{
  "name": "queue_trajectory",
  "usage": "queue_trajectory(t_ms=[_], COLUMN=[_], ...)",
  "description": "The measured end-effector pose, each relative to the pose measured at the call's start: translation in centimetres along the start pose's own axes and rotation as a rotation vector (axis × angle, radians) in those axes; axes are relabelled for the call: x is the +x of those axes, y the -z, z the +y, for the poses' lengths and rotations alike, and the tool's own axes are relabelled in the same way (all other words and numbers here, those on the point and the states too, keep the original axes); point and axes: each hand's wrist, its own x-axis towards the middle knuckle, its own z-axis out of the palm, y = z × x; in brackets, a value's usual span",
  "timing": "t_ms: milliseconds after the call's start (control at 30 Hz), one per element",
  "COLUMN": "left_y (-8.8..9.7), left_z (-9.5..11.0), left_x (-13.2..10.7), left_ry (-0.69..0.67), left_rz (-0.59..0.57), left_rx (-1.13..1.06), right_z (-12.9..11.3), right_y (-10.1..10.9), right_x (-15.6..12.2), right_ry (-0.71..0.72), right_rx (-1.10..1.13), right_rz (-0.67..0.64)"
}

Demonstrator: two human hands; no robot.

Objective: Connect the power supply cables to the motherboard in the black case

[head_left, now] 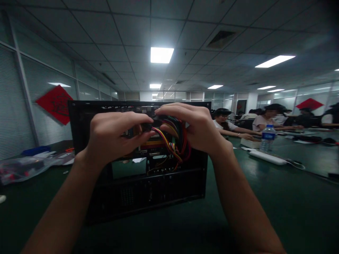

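A black computer case (pixel 174 183) stands upright on the table in front of me, its inside facing me. My left hand (pixel 112 135) pinches a small black cable connector (pixel 148 125) between thumb and fingers; yellow, red and dark wires (pixel 164 138) run from it. At the upper middle of the case, my right hand (pixel 198 128) is closed around the end of a thick bundle of power cables (pixel 182 132) in several colours. Its fingertips come close to those of my left hand, and they partly hide the cable end. Behind both hands, part of the circuit board is covered.
The green table (pixel 254 204) extends around the case. On the left lie a clear plastic bag (pixel 23 167) and a blue tray (pixel 36 150). To the right are a water bottle (pixel 268 137), a white power strip (pixel 267 157) and a small box (pixel 250 142). Several people sit farther back.
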Motion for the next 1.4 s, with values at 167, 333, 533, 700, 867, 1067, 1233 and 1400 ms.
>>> queue_trajectory(t_ms=[167, 333, 533, 700, 867, 1067, 1233, 1400], left_y=[0.3, 0.0, -2.0, -3.0, -2.9, -2.4, -2.5, -2.4], left_z=[0.4, 0.7, 0.8, 2.1, 2.8, 2.6, 2.3, 2.3], left_x=[0.0, 0.4, 0.5, 0.2, 0.0, -0.2, -0.1, -0.1], left_ry=[0.014, 0.179, 0.314, 0.389, 0.385, 0.324, 0.321, 0.345], left_rz=[0.056, 0.015, -0.247, -0.349, -0.322, -0.351, -0.383, -0.443], left_rx=[-0.063, -0.267, -0.863, -0.996, -0.948, -0.868, -0.816, -0.84], right_z=[-0.3, 0.0, 0.0, -0.5, -1.6, -2.7, -2.5, -1.7], right_y=[0.3, 0.2, 0.4, 0.7, 1.0, 1.8, 2.6, 3.5], right_x=[-0.5, -0.9, -0.8, -0.6, -0.3, -0.2, -0.5, -0.9], right_ry=[0.072, 0.076, 0.086, 0.087, 0.04, -0.031, -0.101, -0.115], right_rx=[-0.183, -0.257, -0.298, -0.346, -0.31, -0.105, 0.019, 0.171], right_rz=[0.077, 0.102, 0.105, 0.096, -0.004, -0.147, -0.245, -0.339])
